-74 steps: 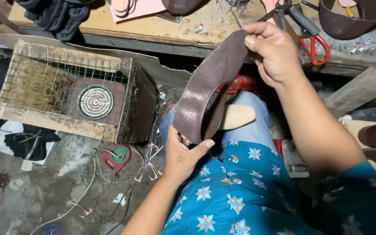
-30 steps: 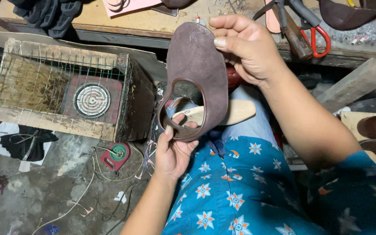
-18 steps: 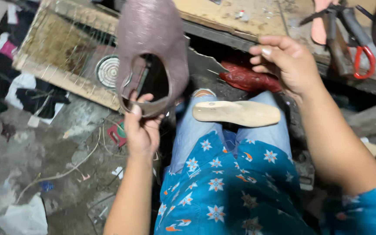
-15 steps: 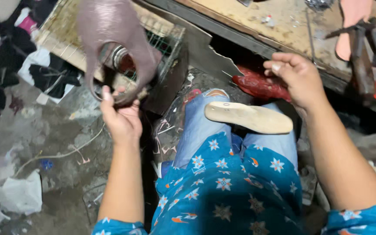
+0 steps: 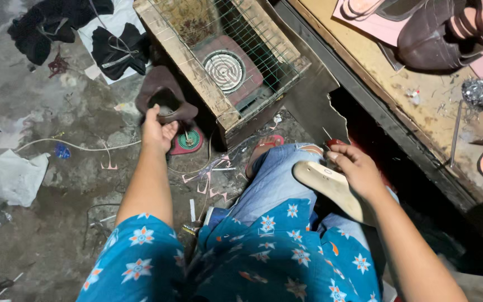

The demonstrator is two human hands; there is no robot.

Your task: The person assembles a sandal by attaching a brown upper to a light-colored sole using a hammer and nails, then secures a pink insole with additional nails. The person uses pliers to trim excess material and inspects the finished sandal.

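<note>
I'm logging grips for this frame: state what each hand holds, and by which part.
The left hand holds the brown shoe upper by its near edge, low beside the wire-caged heater. The right hand grips the pale insole at its upper edge, over the lap.

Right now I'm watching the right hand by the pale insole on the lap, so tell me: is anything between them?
Nothing visible: the right hand already rests its fingers on the pale insole lying across the lap.
</note>
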